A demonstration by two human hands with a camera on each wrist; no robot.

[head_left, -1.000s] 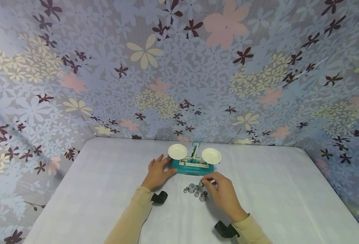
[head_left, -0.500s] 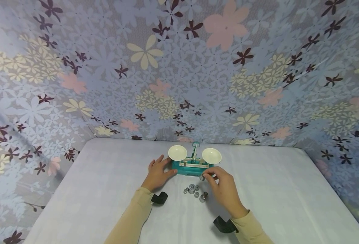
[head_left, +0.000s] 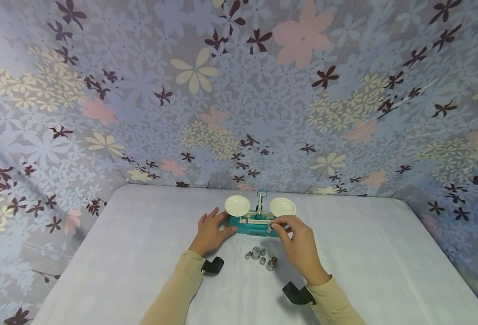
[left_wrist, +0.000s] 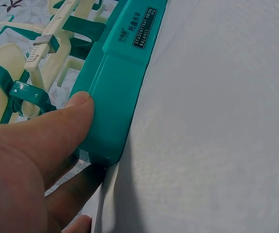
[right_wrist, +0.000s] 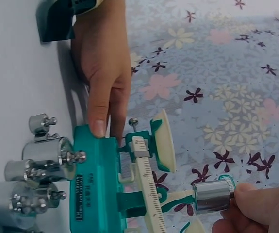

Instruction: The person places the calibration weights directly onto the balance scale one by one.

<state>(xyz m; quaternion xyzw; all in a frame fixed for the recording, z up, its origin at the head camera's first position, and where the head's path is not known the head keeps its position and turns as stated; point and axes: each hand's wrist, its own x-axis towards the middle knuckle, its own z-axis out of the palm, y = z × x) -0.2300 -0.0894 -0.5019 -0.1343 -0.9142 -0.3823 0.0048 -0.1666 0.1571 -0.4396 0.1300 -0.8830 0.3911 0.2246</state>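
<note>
A green tray balance (head_left: 252, 229) with two white pans stands toward the back of the table. Its left end is gripped by my left hand (head_left: 209, 233); in the left wrist view the thumb lies on the green base (left_wrist: 112, 104) and fingers reach round the end. My right hand (head_left: 300, 246) pinches a shiny cylindrical metal weight (right_wrist: 211, 196) by its knob, raised off the table. From the head that weight is mostly covered by the fingers, just before the right pan (head_left: 283, 206). Both the left pan (head_left: 236, 206) and the right one look bare.
Several metal weights (head_left: 256, 253) of different sizes stand close together on the table in front of the balance. White cloth (head_left: 369, 253) covers the table. Behind it hangs a flowered curtain (head_left: 239, 113). A black wrist mount (head_left: 297, 293) sits on each sleeve.
My right hand has lifted the weight from the group and carried it up and away from me, toward the right pan. The left hand has stayed on the balance.
</note>
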